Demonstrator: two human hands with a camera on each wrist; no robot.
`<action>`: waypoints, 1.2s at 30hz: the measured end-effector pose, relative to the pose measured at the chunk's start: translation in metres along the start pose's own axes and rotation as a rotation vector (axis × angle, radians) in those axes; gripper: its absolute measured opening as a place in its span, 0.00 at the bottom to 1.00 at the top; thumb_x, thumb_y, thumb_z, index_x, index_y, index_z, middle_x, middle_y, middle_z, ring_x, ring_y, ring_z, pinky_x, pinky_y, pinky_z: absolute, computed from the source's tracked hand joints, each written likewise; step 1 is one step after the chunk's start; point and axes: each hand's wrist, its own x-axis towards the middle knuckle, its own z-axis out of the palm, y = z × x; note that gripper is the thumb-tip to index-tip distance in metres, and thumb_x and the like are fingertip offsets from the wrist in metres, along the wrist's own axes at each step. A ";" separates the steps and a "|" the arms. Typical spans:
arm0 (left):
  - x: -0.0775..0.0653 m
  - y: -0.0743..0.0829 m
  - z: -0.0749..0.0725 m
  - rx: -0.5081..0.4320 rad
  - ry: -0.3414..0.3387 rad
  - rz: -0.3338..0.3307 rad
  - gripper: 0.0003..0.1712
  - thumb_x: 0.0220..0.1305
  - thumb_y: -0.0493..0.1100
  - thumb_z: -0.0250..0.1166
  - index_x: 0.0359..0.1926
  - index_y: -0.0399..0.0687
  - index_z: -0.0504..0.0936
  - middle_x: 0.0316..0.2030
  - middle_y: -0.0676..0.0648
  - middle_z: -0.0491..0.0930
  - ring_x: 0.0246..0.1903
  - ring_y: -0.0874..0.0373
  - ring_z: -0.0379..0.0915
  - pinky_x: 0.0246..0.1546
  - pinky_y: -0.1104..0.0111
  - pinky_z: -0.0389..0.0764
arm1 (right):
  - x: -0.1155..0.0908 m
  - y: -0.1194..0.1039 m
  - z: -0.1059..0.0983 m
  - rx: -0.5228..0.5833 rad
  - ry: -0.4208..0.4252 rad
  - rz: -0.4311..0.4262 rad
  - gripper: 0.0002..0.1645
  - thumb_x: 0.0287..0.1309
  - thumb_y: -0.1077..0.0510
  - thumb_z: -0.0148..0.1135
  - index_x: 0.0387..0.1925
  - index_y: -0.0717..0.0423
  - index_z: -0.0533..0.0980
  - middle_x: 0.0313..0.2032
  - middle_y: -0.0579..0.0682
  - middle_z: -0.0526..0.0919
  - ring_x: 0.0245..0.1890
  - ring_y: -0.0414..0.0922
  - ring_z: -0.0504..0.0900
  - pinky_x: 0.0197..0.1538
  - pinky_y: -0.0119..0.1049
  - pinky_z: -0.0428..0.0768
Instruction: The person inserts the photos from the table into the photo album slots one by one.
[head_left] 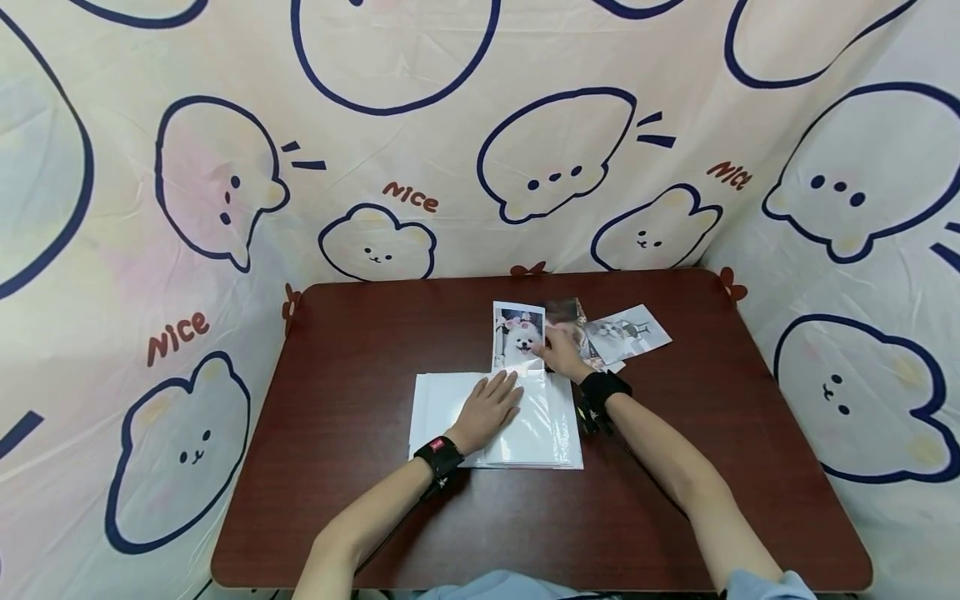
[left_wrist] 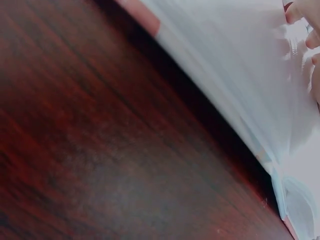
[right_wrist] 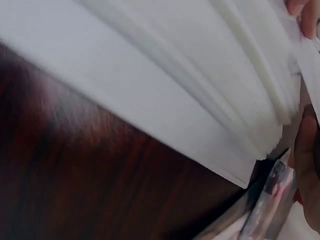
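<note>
An album with clear plastic sleeves lies spread on the table, its pages white. My left hand rests on it with fingers extended, near the middle of the spread. At the album's top edge my right hand pinches a photo of a white fluffy dog by its right side. The photo's lower end meets the top of the right page; whether it is inside the sleeve I cannot tell. In the right wrist view, fingers show beside the white page edges.
Several other photos lie right of the album, one a pale print, another darker and partly under my right hand. The brown wooden table stands against a cartoon-printed curtain.
</note>
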 end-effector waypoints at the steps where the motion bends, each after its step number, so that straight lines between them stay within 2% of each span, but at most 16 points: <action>1: 0.000 0.000 0.000 0.001 -0.001 -0.002 0.27 0.83 0.53 0.48 0.75 0.51 0.70 0.78 0.45 0.63 0.78 0.49 0.57 0.75 0.52 0.65 | 0.000 -0.001 -0.001 -0.009 -0.002 -0.001 0.15 0.63 0.67 0.66 0.47 0.75 0.80 0.36 0.68 0.85 0.35 0.58 0.80 0.45 0.52 0.77; 6: -0.002 0.001 0.001 0.024 -0.015 -0.014 0.28 0.83 0.53 0.47 0.77 0.52 0.68 0.78 0.46 0.62 0.79 0.50 0.56 0.76 0.53 0.64 | 0.001 -0.003 -0.002 -0.022 -0.007 0.031 0.15 0.63 0.66 0.66 0.47 0.75 0.80 0.37 0.69 0.86 0.37 0.60 0.80 0.46 0.54 0.76; 10: -0.003 0.001 0.001 0.016 -0.050 -0.026 0.29 0.84 0.53 0.45 0.79 0.52 0.65 0.80 0.46 0.59 0.80 0.51 0.53 0.77 0.53 0.62 | 0.001 -0.001 -0.002 0.008 -0.026 0.061 0.18 0.61 0.66 0.67 0.50 0.76 0.81 0.35 0.68 0.86 0.35 0.58 0.81 0.44 0.48 0.77; 13: -0.003 0.001 0.001 0.011 -0.067 -0.026 0.29 0.84 0.53 0.44 0.79 0.53 0.63 0.81 0.46 0.57 0.80 0.50 0.52 0.77 0.53 0.61 | 0.002 0.000 -0.004 0.032 -0.094 0.094 0.16 0.62 0.65 0.67 0.47 0.74 0.81 0.29 0.62 0.84 0.28 0.51 0.78 0.37 0.40 0.75; 15: -0.003 0.000 0.002 0.011 -0.064 -0.020 0.29 0.84 0.52 0.45 0.79 0.52 0.63 0.80 0.46 0.58 0.80 0.50 0.52 0.77 0.52 0.61 | 0.002 0.000 -0.006 0.043 -0.158 0.098 0.13 0.63 0.65 0.67 0.45 0.73 0.81 0.28 0.60 0.83 0.27 0.49 0.77 0.36 0.38 0.73; 18: -0.002 0.000 0.002 0.016 -0.062 -0.013 0.29 0.84 0.52 0.45 0.79 0.52 0.63 0.80 0.46 0.58 0.80 0.50 0.52 0.77 0.52 0.61 | 0.004 -0.004 -0.008 0.060 -0.253 0.096 0.16 0.65 0.64 0.66 0.49 0.73 0.79 0.38 0.65 0.85 0.36 0.56 0.83 0.43 0.45 0.79; 20: -0.002 0.000 0.003 0.015 -0.059 -0.010 0.29 0.84 0.52 0.45 0.79 0.52 0.63 0.80 0.46 0.58 0.80 0.49 0.53 0.77 0.52 0.61 | 0.006 -0.006 -0.010 0.093 -0.301 0.118 0.25 0.66 0.65 0.65 0.60 0.75 0.73 0.53 0.72 0.82 0.53 0.63 0.82 0.56 0.53 0.80; 22: -0.003 0.000 0.003 0.023 -0.056 -0.008 0.29 0.84 0.52 0.44 0.79 0.52 0.63 0.80 0.46 0.58 0.80 0.49 0.53 0.77 0.52 0.61 | 0.010 -0.010 -0.010 0.194 -0.325 0.186 0.37 0.66 0.66 0.64 0.71 0.75 0.63 0.67 0.75 0.71 0.67 0.67 0.72 0.69 0.59 0.72; 23: -0.003 0.000 0.004 0.022 -0.056 -0.005 0.29 0.84 0.52 0.44 0.79 0.52 0.63 0.80 0.45 0.58 0.80 0.49 0.52 0.77 0.52 0.60 | 0.012 -0.011 -0.010 0.260 -0.326 0.230 0.42 0.66 0.66 0.64 0.75 0.72 0.57 0.71 0.74 0.66 0.71 0.68 0.67 0.73 0.60 0.68; 26: -0.007 0.005 0.001 0.025 -0.074 0.027 0.30 0.84 0.53 0.42 0.80 0.51 0.62 0.81 0.44 0.55 0.80 0.47 0.51 0.78 0.49 0.58 | 0.018 -0.015 -0.011 0.445 -0.277 0.298 0.50 0.69 0.66 0.62 0.81 0.63 0.44 0.75 0.74 0.57 0.76 0.70 0.57 0.76 0.63 0.62; 27: -0.010 0.008 0.000 0.025 -0.070 0.056 0.30 0.84 0.53 0.42 0.80 0.50 0.62 0.81 0.43 0.55 0.80 0.46 0.51 0.78 0.48 0.58 | 0.019 -0.020 -0.014 0.500 -0.260 0.300 0.49 0.70 0.66 0.60 0.81 0.61 0.44 0.74 0.74 0.58 0.75 0.70 0.58 0.76 0.64 0.61; 28: -0.014 0.011 0.000 0.038 -0.071 0.083 0.31 0.84 0.54 0.42 0.80 0.50 0.62 0.81 0.43 0.55 0.80 0.46 0.51 0.78 0.48 0.58 | 0.021 -0.020 -0.015 0.513 -0.244 0.280 0.47 0.72 0.65 0.59 0.81 0.58 0.44 0.71 0.74 0.61 0.71 0.71 0.63 0.73 0.63 0.66; 30: -0.022 0.020 0.001 0.072 -0.062 0.158 0.32 0.83 0.57 0.42 0.80 0.52 0.61 0.81 0.43 0.55 0.80 0.47 0.51 0.78 0.47 0.58 | 0.024 -0.020 -0.017 0.463 -0.220 0.218 0.43 0.75 0.64 0.56 0.82 0.56 0.47 0.63 0.72 0.67 0.61 0.67 0.71 0.63 0.57 0.74; 31: -0.027 0.023 0.002 0.085 -0.050 0.195 0.33 0.82 0.59 0.43 0.80 0.53 0.61 0.81 0.43 0.56 0.80 0.47 0.52 0.78 0.47 0.58 | 0.025 -0.020 -0.018 0.420 -0.216 0.183 0.40 0.76 0.65 0.54 0.81 0.57 0.50 0.58 0.69 0.69 0.55 0.64 0.74 0.57 0.52 0.75; 34: -0.039 0.032 0.006 0.119 -0.003 0.282 0.36 0.80 0.64 0.46 0.80 0.55 0.62 0.80 0.46 0.58 0.80 0.50 0.53 0.78 0.49 0.59 | 0.032 -0.018 -0.018 0.272 -0.209 0.096 0.32 0.76 0.66 0.51 0.77 0.59 0.60 0.44 0.61 0.71 0.36 0.52 0.70 0.40 0.42 0.68; 36: -0.043 0.034 0.006 0.119 0.038 0.318 0.37 0.79 0.65 0.49 0.79 0.53 0.65 0.79 0.47 0.60 0.79 0.51 0.55 0.77 0.50 0.61 | 0.034 -0.020 -0.019 0.221 -0.218 0.064 0.28 0.76 0.68 0.50 0.74 0.62 0.65 0.39 0.58 0.71 0.33 0.49 0.68 0.38 0.40 0.67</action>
